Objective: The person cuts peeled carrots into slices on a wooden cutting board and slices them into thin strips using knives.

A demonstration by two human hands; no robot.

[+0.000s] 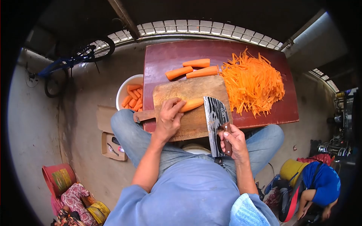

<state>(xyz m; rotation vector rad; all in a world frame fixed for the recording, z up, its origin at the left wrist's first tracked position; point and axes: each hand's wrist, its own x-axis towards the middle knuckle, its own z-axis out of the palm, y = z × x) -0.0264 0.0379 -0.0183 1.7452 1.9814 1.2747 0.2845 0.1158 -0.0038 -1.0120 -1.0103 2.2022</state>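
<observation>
My left hand point(169, 119) is closed on the thick end of a peeled carrot point(193, 105), which lies on a wooden cutting board point(188, 88). In my right hand point(235, 141) is the brown handle of a broad cleaver point(215, 120). Its blade stands at the board's right side, with the upper corner close to the carrot's tip; whether they touch I cannot tell. Beyond the board lie three more peeled carrots point(202, 72). To their right, a large heap of shredded carrot point(253, 83) covers part of the dark red table point(162, 56).
A white bucket point(121, 90) of peeled carrots stands left of the table. An open cardboard box point(113, 152) sits on the floor by my left knee. A bicycle point(75, 60) leans at the far left. Other people point(322, 180) are low at both sides, beside buckets.
</observation>
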